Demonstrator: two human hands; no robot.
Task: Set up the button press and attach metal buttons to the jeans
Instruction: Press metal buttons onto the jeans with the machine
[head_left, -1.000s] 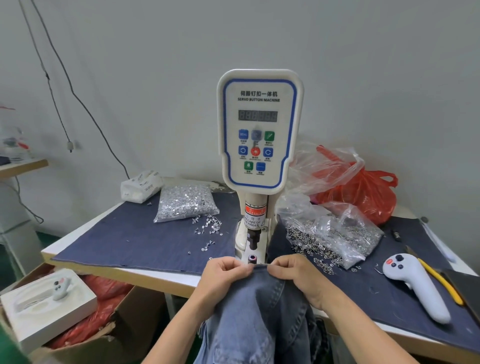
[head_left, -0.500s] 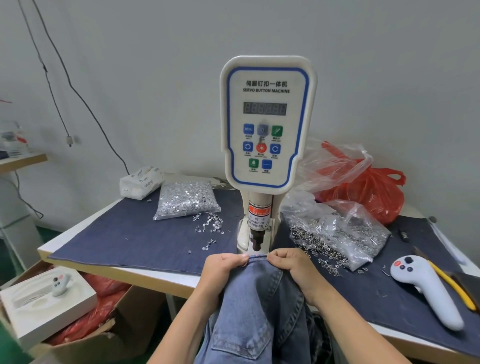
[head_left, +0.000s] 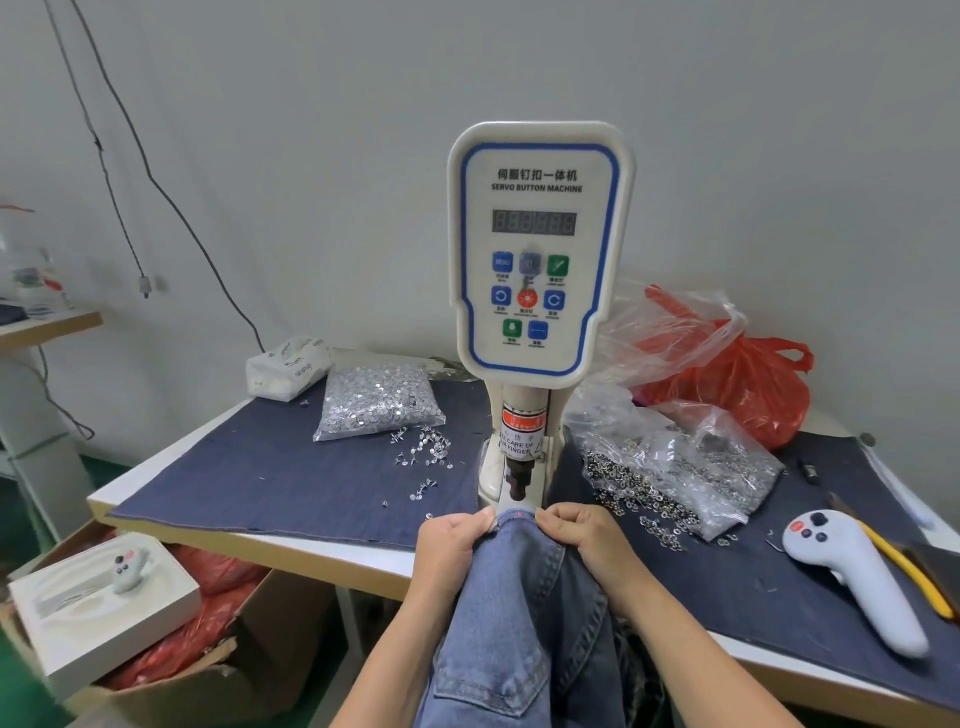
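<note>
Left hand (head_left: 457, 545) and right hand (head_left: 587, 540) each pinched the jeans (head_left: 524, 597) waistband, grip closed on denim, stretching it flat under the press (head_left: 519, 467) punch, probably so a button would seat squarely. Bagged studs (head_left: 379, 400) lay near on the worktop (head_left: 280, 478).

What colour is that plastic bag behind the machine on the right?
The bag is red, with clear plastic bunched over it; the head view shows it.
</note>
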